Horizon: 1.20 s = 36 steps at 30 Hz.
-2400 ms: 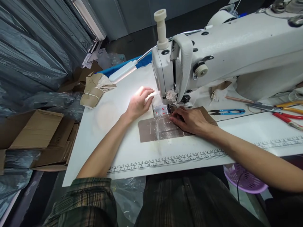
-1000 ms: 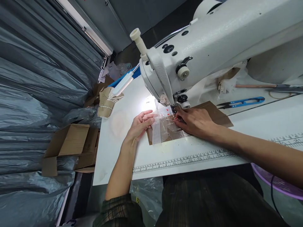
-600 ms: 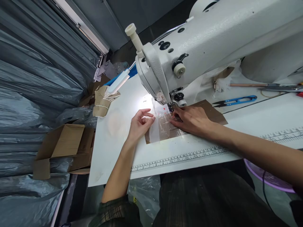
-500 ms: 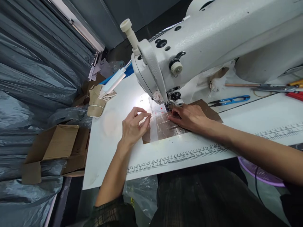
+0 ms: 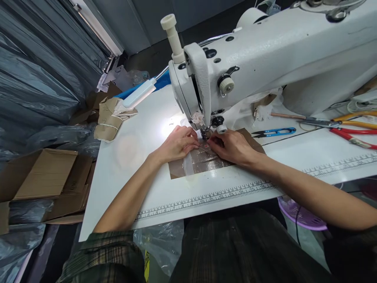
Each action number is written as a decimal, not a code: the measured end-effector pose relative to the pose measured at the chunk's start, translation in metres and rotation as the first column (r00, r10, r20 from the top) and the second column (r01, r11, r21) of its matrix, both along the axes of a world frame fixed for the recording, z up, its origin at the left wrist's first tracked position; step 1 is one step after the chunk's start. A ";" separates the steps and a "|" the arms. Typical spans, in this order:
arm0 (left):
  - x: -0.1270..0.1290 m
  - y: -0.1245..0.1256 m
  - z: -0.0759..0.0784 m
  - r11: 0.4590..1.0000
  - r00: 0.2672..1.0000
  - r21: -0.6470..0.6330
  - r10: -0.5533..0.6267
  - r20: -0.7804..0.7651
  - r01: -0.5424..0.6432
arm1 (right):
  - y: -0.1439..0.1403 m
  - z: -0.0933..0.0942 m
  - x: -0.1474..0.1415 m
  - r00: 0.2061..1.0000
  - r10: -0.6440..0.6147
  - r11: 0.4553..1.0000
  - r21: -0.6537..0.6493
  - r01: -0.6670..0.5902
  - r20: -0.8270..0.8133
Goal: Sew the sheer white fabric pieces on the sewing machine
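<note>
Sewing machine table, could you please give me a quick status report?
Left hand, right hand at the brown sheet, flanking the metal foot. Sheet flat on table, clear film on top. Blue snips near its right edge.

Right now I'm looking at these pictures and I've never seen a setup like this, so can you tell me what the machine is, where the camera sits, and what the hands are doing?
The camera is worn on the person's head, looking forward and down, so the arms reach in from below. The big white machine is a sewing machine, standing on a white table with a ruler scale along the near edge. The left hand and right hand, both bare, are on either side of the needle area, at clear film over a brown sheet. Exactly what the fingertips grip is too small to tell. Off to the right lie blue snips and tools with red handles and yellow handles.
</note>
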<state>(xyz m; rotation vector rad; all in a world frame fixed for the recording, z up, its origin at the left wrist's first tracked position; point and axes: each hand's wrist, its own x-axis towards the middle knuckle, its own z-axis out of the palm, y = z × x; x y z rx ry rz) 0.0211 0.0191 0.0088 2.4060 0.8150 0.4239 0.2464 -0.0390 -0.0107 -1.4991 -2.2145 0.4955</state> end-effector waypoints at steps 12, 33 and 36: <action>-0.006 -0.041 0.030 0.994 0.997 -0.083 0.064 -0.034 -0.066 | -0.016 0.009 -0.005 0.859 0.199 0.861 -0.335 -0.383 -0.471; 0.006 -0.045 0.020 0.969 0.993 -0.247 0.039 0.108 -0.011 | -0.028 0.012 0.003 0.931 0.132 0.897 -0.358 -0.259 -0.341; 0.004 -0.043 0.015 0.921 0.987 -0.376 0.140 0.073 -0.103 | -0.029 0.013 0.007 0.909 0.085 0.847 -0.450 -0.282 -0.409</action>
